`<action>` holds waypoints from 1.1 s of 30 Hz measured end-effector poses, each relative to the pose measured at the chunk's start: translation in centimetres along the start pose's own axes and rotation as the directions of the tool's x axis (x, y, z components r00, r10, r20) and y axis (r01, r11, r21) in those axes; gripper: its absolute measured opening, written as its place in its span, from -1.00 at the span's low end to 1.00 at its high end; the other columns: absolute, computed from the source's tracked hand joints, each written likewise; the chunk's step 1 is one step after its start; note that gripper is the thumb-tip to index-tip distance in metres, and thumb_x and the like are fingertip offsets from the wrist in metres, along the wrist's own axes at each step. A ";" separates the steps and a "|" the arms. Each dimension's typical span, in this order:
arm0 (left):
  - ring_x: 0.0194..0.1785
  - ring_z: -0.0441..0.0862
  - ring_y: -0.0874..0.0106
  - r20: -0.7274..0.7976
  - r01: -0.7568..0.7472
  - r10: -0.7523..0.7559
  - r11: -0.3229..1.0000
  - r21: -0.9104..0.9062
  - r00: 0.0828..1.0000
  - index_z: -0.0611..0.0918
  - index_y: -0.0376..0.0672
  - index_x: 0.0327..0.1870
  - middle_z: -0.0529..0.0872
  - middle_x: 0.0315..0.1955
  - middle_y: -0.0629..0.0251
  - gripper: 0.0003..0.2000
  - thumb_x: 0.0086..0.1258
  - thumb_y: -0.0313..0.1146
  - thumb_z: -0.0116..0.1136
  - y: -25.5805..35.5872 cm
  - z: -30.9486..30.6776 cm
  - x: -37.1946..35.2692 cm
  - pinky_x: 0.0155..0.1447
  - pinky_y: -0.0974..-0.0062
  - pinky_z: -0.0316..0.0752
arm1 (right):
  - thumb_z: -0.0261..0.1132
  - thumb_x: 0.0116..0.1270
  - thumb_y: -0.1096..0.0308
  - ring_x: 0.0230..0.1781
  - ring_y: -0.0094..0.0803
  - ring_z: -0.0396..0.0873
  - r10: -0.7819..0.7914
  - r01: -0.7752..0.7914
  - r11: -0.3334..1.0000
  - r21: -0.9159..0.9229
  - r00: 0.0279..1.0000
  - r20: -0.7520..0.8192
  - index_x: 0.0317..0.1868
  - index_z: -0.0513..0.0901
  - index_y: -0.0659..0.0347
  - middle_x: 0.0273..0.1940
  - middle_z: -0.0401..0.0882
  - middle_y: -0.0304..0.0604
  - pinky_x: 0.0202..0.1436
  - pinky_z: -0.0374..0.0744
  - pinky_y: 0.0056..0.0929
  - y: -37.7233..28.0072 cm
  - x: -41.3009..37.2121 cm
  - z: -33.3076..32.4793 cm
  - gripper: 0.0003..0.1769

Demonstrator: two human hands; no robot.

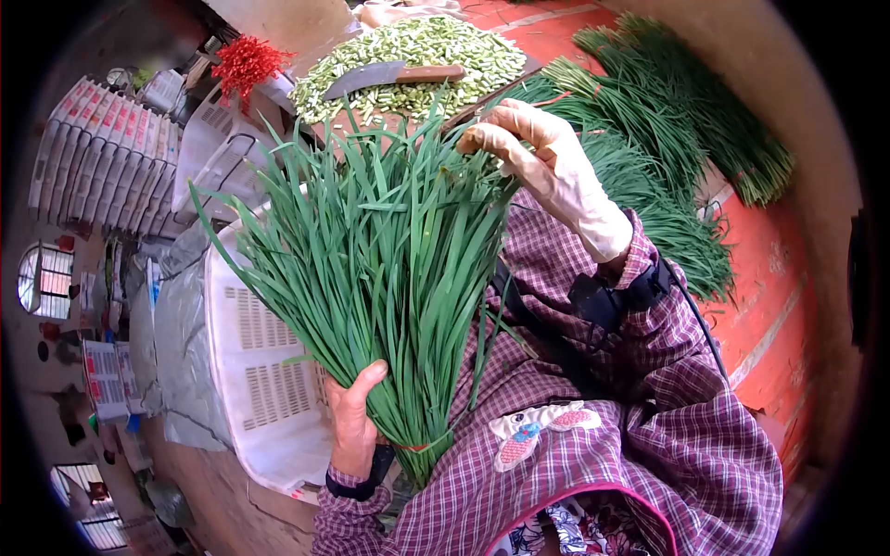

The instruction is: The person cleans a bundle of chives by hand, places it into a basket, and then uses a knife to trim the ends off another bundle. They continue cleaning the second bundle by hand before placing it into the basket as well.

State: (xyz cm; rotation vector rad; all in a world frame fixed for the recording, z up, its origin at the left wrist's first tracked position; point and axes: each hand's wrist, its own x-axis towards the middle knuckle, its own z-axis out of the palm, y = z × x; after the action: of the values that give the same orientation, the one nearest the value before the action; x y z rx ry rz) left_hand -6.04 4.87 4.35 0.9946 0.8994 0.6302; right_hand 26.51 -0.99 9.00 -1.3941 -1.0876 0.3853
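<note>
A large bunch of garlic chives (399, 269) fans out in front of me, its leaf tips pointing away and its stems bound by a red band (419, 448). My left hand (352, 408), bare, is closed around the lower part of the bunch, thumb across the leaves. In a pale glove, my right hand (552, 176) is at the tips on the right side, its fingers bent and drawn together. Whatever lies between those fingertips is hidden. Under the left side of the bunch stands a white plastic basket (232, 371).
A knife (394, 76) lies on a heap of chopped green pieces (445, 46) at the back. More chive bundles (667, 111) rest on the red surface (769, 269) at right. Stacked white crates (107, 153) and a red bunch of ties (248, 65) are at left.
</note>
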 end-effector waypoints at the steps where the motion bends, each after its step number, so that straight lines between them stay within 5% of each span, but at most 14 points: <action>1: 0.04 0.61 0.33 0.005 0.001 -0.001 1.000 0.000 1.000 0.43 -0.30 0.23 0.61 0.03 0.15 -0.45 0.16 -0.55 0.28 0.1 0.1 0.0 0.14 0.38 0.54 | 0.32 0.32 0.32 -0.44 -0.40 0.52 -0.287 0.280 0.906 -0.317 0.957 0.026 -0.21 0.71 0.14 -0.41 0.55 -0.23 -0.29 0.51 -0.49 1.1 0.6 -0.1 -0.89; 3: 0.03 0.61 0.33 0.004 -0.011 0.011 1.000 0.018 1.000 0.42 -0.30 0.23 0.60 0.03 0.16 -0.46 0.16 -0.55 0.27 0.0 0.2 0.0 0.14 0.38 0.53 | 0.35 0.27 0.28 -0.44 -0.30 0.56 -0.539 0.536 0.718 -0.444 0.832 0.132 -0.23 0.71 0.11 -0.43 0.55 -0.18 -0.29 0.54 -0.39 2.1 1.7 0.0 -0.87; 7: 0.03 0.60 0.33 0.002 -0.013 0.013 1.000 0.000 1.000 0.42 -0.29 0.23 0.59 0.02 0.17 -0.45 0.16 -0.54 0.27 0.2 0.6 -0.3 0.15 0.38 0.52 | 0.39 0.25 0.22 -0.34 -0.32 0.63 -0.439 0.527 0.659 -0.537 0.849 0.294 -0.19 0.71 0.16 -0.35 0.63 -0.15 -0.25 0.58 -0.34 2.2 2.5 -0.2 -0.78; 8: 0.03 0.60 0.33 -0.001 -0.017 0.017 1.000 0.009 1.000 0.42 -0.29 0.23 0.59 0.02 0.17 -0.45 0.16 -0.54 0.27 0.1 0.5 -0.2 0.15 0.38 0.52 | 0.41 0.23 0.19 -0.31 -0.34 0.65 -0.149 0.282 0.863 -0.419 0.935 0.322 -0.17 0.71 0.18 -0.32 0.66 -0.14 -0.23 0.60 -0.35 1.5 2.2 -0.5 -0.73; 9: 0.03 0.59 0.33 -0.003 -0.022 0.022 1.000 0.017 1.000 0.41 -0.28 0.23 0.59 0.02 0.17 -0.45 0.16 -0.54 0.28 0.0 0.4 -0.2 0.15 0.38 0.52 | 0.43 0.22 0.16 -0.29 -0.37 0.67 0.146 -0.024 0.953 -0.302 0.911 0.386 -0.15 0.70 0.21 -0.29 0.68 -0.13 -0.21 0.61 -0.35 0.8 2.0 -0.6 -0.69; 10: 0.03 0.59 0.33 -0.003 -0.023 0.023 1.000 0.017 1.000 0.41 -0.28 0.23 0.59 0.02 0.17 -0.45 0.16 -0.54 0.28 0.0 0.4 -0.2 0.15 0.38 0.52 | 0.45 0.21 0.15 -0.29 -0.46 0.68 0.218 -0.130 0.967 -0.220 0.871 0.441 -0.10 0.68 0.27 -0.24 0.71 -0.10 -0.21 0.62 -0.43 0.7 1.8 -0.7 -0.62; 13: 0.03 0.59 0.34 0.001 -0.010 0.010 1.000 0.020 1.000 0.42 -0.29 0.22 0.59 0.02 0.17 -0.45 0.15 -0.53 0.28 -0.1 0.4 -0.2 0.15 0.38 0.52 | 0.45 0.20 0.23 -0.35 -0.58 0.64 0.149 -0.076 0.982 -0.173 0.874 0.463 -0.06 0.66 0.26 -0.28 0.72 -0.16 -0.24 0.61 -0.53 1.4 1.2 -0.3 -0.63; 17: 0.02 0.60 0.34 -0.006 -0.001 0.001 1.000 0.024 1.000 0.44 -0.29 0.21 0.60 0.01 0.17 -0.47 0.16 -0.53 0.29 0.0 0.7 -0.2 0.14 0.39 0.53 | 0.42 0.21 0.37 -0.32 -0.63 0.61 0.206 -0.279 0.957 0.076 0.843 0.497 -0.07 0.65 0.24 -0.29 0.72 -0.26 -0.25 0.58 -0.59 1.6 0.4 0.0 -0.72; 25: -0.03 0.63 0.36 -0.025 -0.001 0.003 0.999 0.047 1.000 0.48 -0.31 0.17 0.64 -0.03 0.18 -0.50 0.15 -0.53 0.30 0.1 1.1 -0.2 0.13 0.41 0.54 | 0.28 0.25 0.49 -0.44 -0.65 0.56 0.138 -0.192 0.975 0.114 0.919 0.369 -0.15 0.65 0.26 -0.38 0.66 -0.31 -0.38 0.55 -0.61 3.6 -0.9 1.5 -0.84; 27: 0.02 0.61 0.35 -0.006 0.027 -0.026 0.998 0.062 1.000 0.46 -0.28 0.20 0.62 0.01 0.18 -0.49 0.15 -0.57 0.21 -0.1 0.7 0.0 0.15 0.42 0.54 | 0.24 0.25 0.51 -0.48 -0.66 0.53 0.082 -0.087 0.996 0.021 0.979 0.188 -0.17 0.65 0.27 -0.36 0.65 -0.29 -0.43 0.53 -0.60 4.2 -1.5 2.2 -0.85; 28: 0.00 0.63 0.37 -0.006 0.007 -0.006 0.998 0.070 1.000 0.48 -0.29 0.17 0.64 -0.02 0.20 -0.52 0.14 -0.57 0.22 -0.4 0.4 0.2 0.14 0.41 0.54 | 0.22 0.25 0.53 -0.47 -0.66 0.52 0.214 -0.233 0.966 0.112 0.964 0.161 -0.18 0.65 0.30 -0.32 0.64 -0.26 -0.42 0.53 -0.61 3.6 -2.0 2.8 -0.85; 33: -0.04 0.62 0.47 0.030 0.008 -0.008 1.000 0.012 1.000 0.55 -0.27 0.10 0.66 -0.06 0.29 -0.59 0.19 -0.51 0.31 0.4 1.2 0.3 0.13 0.48 0.49 | 0.16 0.32 0.52 -0.33 -0.70 0.47 0.284 -0.278 0.900 0.335 0.958 0.031 -0.12 0.59 0.32 -0.26 0.61 -0.31 -0.29 0.46 -0.68 4.4 -2.9 4.3 -0.84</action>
State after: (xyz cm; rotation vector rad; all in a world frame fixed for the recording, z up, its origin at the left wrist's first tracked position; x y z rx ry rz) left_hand -4.88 4.71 4.90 1.0080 0.8811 0.6029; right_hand 23.34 0.19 3.10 -1.2425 -0.7592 0.7332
